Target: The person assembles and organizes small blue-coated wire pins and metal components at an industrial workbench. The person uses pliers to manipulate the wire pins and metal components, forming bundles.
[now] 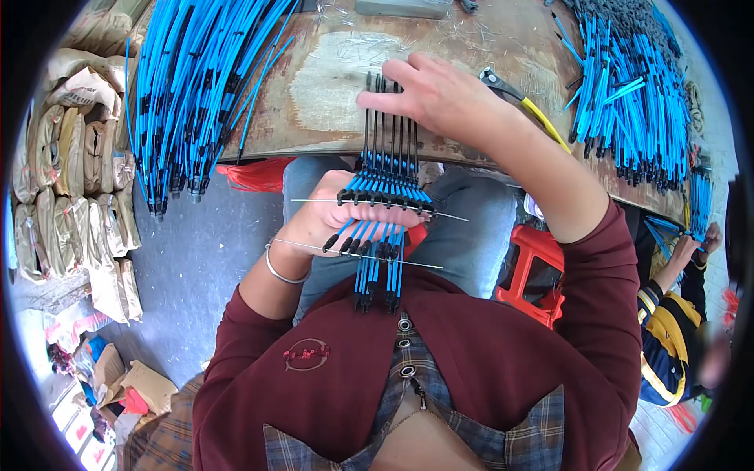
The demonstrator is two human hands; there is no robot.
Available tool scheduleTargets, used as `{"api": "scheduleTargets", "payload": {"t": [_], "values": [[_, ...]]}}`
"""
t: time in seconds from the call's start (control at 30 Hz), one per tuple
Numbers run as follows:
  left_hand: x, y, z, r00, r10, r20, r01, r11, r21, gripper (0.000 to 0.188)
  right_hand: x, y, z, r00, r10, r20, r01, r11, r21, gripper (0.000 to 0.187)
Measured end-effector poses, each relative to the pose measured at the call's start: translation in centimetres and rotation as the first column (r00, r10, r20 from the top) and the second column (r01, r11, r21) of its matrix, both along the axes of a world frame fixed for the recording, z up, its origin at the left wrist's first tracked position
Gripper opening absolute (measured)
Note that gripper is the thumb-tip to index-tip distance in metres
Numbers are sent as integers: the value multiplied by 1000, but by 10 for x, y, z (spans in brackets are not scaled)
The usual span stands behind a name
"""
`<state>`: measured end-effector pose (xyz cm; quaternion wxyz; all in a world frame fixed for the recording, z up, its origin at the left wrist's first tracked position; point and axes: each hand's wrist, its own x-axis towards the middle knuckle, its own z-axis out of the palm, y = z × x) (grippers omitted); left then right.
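A fan of slim blue and black rods [385,188] is in front of my chest. Two thin metal wires cross it: the upper wire [452,216] and the lower wire [424,265] run through black pieces on the rods. My left hand [326,208] is closed around the middle of the fan, its fingers partly hidden by the rods. At the far end, over the table edge, my right hand [424,90] grips the long black rod ends between thumb and fingers. Yellow-handled cutting pliers [542,122] lie beside my right forearm.
The worn wooden table [330,86] carries scattered wire bits. A large bundle of blue rods [188,86] hangs over its left edge; another pile [620,102] lies right. Paper-wrapped packs [71,157] are stacked left. A red plastic stool [530,275] stands right, near another person [671,337].
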<state>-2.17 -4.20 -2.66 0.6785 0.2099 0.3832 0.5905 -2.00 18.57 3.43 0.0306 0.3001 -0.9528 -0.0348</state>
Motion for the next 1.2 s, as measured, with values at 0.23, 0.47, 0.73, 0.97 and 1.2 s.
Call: {"api": "scheduleTargets", "payload": {"t": [0.23,0.47,0.73,0.97,1.2], "values": [[23,5,43,609,376,-699,51,860,507,26,33,13,-4,999,-7,-54,-8,960,-281,42],[65,11,89,386,617,-686,207,667,716,17,92,4,-2,969,116,220,38,805,-592,41],[100,-9,54,789,257,-558,-142,960,241,16,125,-8,-74,830,278,484,189,676,-712,38],[99,17,-5,646,666,-374,-561,746,359,16,127,-23,-146,686,300,662,223,780,-584,39],[81,26,-10,737,651,-185,-621,759,196,16,121,4,-104,623,368,691,359,650,-670,49]]}}
